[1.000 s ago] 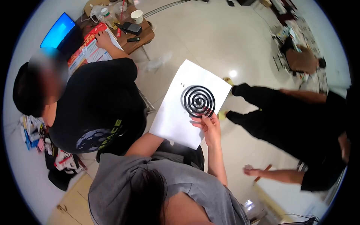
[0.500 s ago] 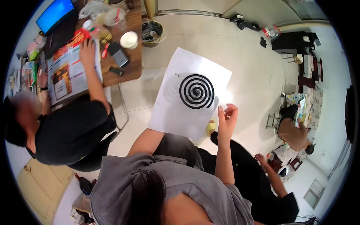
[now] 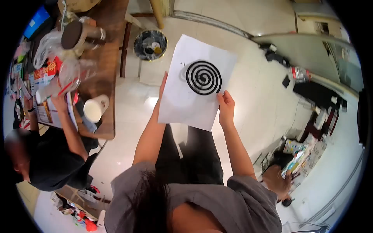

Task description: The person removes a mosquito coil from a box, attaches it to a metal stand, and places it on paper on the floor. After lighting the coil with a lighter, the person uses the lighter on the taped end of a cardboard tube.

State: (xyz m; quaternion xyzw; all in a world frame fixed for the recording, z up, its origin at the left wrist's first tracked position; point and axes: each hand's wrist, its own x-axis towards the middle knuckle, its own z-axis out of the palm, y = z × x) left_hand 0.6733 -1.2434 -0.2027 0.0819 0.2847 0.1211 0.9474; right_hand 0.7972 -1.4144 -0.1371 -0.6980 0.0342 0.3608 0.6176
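A white sheet of paper (image 3: 186,110) is held out in front of me, tilted slightly. On it lies a black spiral mosquito coil (image 3: 204,92), with a faint grey mark beside its left edge and small dark specks nearby. My left hand (image 3: 162,91) holds the sheet along its left edge; most of that hand is hidden behind the paper. At the right edge, my right hand (image 3: 227,104) pinches the sheet between thumb and fingers, just below the coil.
A wooden table (image 3: 107,73) on the left carries a white cup (image 3: 93,110), a brown-lidded jar (image 3: 77,35) and plastic bags. A seated person (image 3: 54,159) works there. A lined bin (image 3: 150,46) stands on the floor ahead. Another person (image 3: 278,180) sits far right.
My right hand has closed on the paper's right edge, where it was apart from it before. The view has shifted; the person in black close on my right is out of sight.
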